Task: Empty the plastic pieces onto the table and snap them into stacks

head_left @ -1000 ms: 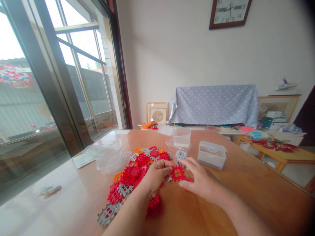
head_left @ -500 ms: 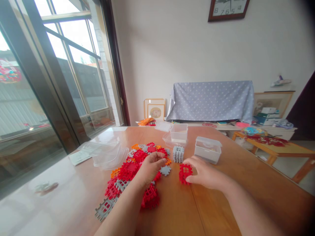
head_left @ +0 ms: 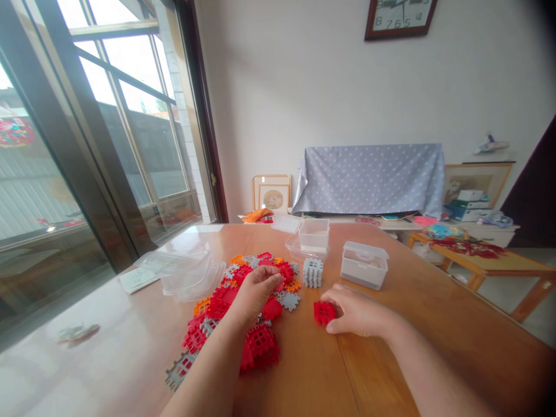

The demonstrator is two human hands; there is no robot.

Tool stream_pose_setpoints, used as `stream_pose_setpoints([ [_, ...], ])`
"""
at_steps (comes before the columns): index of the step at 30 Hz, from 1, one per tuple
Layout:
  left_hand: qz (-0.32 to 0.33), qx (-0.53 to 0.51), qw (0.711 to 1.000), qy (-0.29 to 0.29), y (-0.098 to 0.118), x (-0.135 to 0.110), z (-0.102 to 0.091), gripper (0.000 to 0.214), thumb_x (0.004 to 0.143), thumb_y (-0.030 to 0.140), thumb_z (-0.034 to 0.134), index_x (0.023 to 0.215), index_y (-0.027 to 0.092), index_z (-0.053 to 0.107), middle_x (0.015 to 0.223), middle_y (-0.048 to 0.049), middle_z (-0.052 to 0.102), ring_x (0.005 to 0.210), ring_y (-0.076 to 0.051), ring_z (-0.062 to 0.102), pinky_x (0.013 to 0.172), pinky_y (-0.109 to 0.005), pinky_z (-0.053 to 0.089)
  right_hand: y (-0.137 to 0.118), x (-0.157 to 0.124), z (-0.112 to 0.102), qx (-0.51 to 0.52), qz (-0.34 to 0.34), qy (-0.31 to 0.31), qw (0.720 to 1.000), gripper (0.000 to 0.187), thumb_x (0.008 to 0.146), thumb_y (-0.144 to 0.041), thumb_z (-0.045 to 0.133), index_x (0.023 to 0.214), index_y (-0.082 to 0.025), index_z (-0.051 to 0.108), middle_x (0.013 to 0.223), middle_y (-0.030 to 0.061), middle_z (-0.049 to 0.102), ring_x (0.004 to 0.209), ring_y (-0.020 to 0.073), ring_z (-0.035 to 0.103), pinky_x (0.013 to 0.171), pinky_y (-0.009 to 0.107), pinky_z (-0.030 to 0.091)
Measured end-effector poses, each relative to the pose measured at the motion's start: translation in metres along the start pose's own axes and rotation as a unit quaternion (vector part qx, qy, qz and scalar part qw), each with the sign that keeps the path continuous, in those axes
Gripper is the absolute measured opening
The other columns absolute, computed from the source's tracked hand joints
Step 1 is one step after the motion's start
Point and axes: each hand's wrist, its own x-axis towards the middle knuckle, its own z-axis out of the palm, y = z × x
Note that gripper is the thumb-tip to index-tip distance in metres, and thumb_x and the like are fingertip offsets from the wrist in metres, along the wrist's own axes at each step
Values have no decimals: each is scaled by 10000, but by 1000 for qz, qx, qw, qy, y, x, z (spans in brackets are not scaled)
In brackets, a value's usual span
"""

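Note:
My right hand point(head_left: 358, 310) has thumb and fingers closed around a red toothed plastic building piece point(head_left: 324, 313) with window-like openings, low at the tabletop. Over a loose pile of red, grey and orange interlocking pieces point(head_left: 226, 298), my left hand point(head_left: 258, 288) is pinched, thumb against fingers. What lies between those fingertips, if anything, I cannot make out. A neat stack of grey window pieces point(head_left: 313, 273) stands just beyond my right hand. Beside the pile, near my left fingertips, lies a flat grey piece point(head_left: 289, 300).
An open clear plastic box point(head_left: 364, 272) stands at the right. Another clear box point(head_left: 314, 234) sits further back. Clear lids and trays point(head_left: 191, 277) lie left of the pile, by some papers point(head_left: 138, 280). A low wooden side table point(head_left: 490, 260) stands beyond the right edge.
The red piece in my right hand has gone from upright to lower and flatter at the tabletop. My left hand has shifted slightly left over the pile.

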Motion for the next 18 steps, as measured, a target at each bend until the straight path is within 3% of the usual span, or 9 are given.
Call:
stream_pose_setpoints([
  [8, 4, 35, 999, 36, 3, 3, -11, 396, 710, 457, 791, 954, 175, 660, 839, -32, 706, 756, -160, 621, 654, -245, 405, 1, 0, 2, 4, -9, 9, 1000, 371, 658, -347, 834, 999, -272, 710, 990, 5, 586, 891, 201, 583, 803, 304, 449],
  [12, 20, 135, 990, 36, 1, 4, -20, 329, 765, 429, 719, 966, 175, 659, 799, -12, 670, 671, -141, 559, 615, -249, 381, 7, 1, 4, 34, -15, 26, 999, 447, 685, -396, 827, 1091, -271, 688, 1035, 14, 601, 927, 209, 608, 831, 312, 472],
  [15, 55, 285, 956, 34, -2, 2, -29, 189, 792, 349, 646, 897, 193, 662, 783, -11, 651, 681, -154, 550, 624, -261, 364, 10, 2, 7, 60, -15, 50, 997, 487, 740, -450, 790, 1173, -268, 661, 1094, 38, 615, 991, 234, 629, 861, 330, 488],
  [18, 87, 428, 899, -2, -2, -6, -32, 140, 749, 317, 676, 849, 220, 658, 837, -24, 661, 746, -184, 573, 649, -271, 356, 10, 4, 10, 79, -18, 74, 994, 495, 790, -498, 742, 1217, -267, 647, 1161, 60, 620, 1053, 256, 636, 877, 346, 501],
])
